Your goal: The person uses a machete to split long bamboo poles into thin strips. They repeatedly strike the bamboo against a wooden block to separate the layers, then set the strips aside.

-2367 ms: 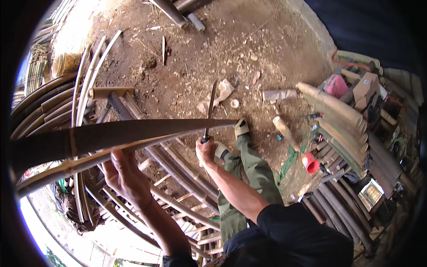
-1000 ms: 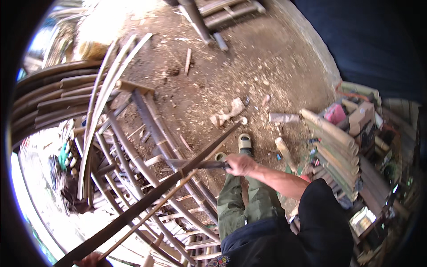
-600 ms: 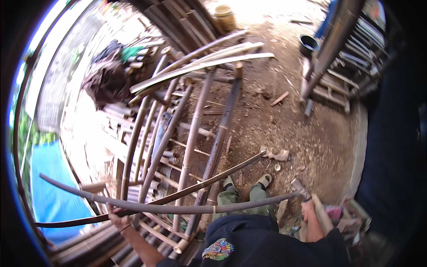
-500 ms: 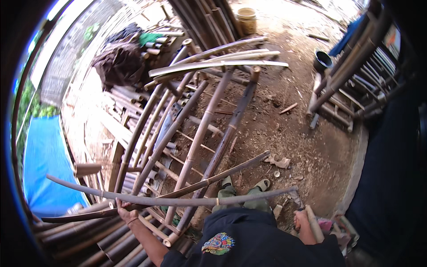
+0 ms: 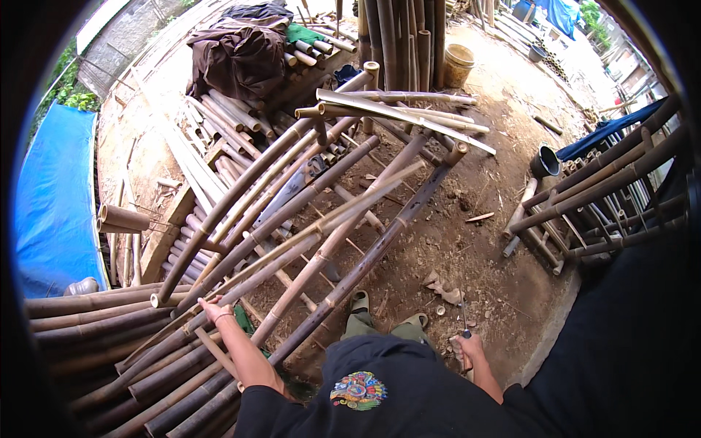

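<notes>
My left hand (image 5: 217, 309) is closed around two long split bamboo strips (image 5: 321, 225), which lie close together and slope up to the right. They pass over a ladder-like bamboo frame (image 5: 299, 285) of round poles and thin rungs. Low on the right, my right hand (image 5: 469, 347) grips a knife (image 5: 463, 315) by its dark handle. Its narrow blade points away from me, apart from the strips.
Stacked bamboo poles (image 5: 109, 321) lie at the near left, beside a blue tarp (image 5: 58, 212). A brown cloth (image 5: 237, 58) covers a far pile. A bamboo rack (image 5: 606, 190) and black bucket (image 5: 545, 162) stand right; a yellowish bucket (image 5: 458, 66) stands farther back.
The two strips, spread apart before, have swung from nearly level to a steep slope and come together. My right hand has shifted slightly left and up, the knife blade now pointing away. The view has turned.
</notes>
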Tool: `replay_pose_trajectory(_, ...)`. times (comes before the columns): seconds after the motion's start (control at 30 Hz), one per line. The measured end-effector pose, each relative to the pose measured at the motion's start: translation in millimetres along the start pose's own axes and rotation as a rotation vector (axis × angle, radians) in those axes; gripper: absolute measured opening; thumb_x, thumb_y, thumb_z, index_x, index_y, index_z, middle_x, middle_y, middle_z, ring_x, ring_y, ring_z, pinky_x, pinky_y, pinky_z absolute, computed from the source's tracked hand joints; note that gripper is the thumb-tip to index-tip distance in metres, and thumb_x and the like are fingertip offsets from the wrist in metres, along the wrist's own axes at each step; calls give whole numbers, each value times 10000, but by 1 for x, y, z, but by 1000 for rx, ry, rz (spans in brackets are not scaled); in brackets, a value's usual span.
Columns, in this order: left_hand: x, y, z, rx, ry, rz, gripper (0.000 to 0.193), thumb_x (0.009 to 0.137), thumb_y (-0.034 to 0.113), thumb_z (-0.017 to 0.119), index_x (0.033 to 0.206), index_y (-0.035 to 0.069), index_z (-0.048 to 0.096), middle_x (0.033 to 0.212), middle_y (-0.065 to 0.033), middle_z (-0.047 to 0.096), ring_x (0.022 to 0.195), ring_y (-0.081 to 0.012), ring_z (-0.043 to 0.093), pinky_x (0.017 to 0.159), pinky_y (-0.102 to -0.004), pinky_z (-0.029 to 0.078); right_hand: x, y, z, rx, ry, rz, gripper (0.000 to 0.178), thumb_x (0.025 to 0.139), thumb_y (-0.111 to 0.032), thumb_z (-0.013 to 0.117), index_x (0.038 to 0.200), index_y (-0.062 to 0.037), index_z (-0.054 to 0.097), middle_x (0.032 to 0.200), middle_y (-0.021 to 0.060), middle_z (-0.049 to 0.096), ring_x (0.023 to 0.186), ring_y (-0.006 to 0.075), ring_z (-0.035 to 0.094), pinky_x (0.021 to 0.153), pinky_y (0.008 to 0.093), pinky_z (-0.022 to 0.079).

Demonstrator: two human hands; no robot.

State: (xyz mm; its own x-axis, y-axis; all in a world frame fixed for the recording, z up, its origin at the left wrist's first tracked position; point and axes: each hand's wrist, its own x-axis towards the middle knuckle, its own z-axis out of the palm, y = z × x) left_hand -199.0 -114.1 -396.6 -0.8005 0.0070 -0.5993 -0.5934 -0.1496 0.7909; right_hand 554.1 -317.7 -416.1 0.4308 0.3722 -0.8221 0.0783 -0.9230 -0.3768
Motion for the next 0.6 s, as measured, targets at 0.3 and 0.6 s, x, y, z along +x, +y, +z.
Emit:
replay_pose_trajectory(0.3, -186, 9, 91, -138, -812, -65, 299, 952, 377, 596, 880, 93, 536, 579, 51, 395, 487, -69, 404, 493, -217, 400, -104, -104, 57, -121, 288, -562, 301, 750, -151, 696, 988, 13, 611, 746, 118, 630, 715, 283, 632, 684, 372, 518)
replay_pose_trajectory(0.6, -485, -67, 29, 220, -1536, -234, 423, 913, 521, 577, 940, 99, 559, 700, 27, 420, 660, -108, 463, 677, -297, 475, -182, -233, 73, 235, -184, -1096, 496, 740, -207, 692, 1186, -11, 601, 1044, 158, 631, 954, 229, 608, 864, 355, 473)
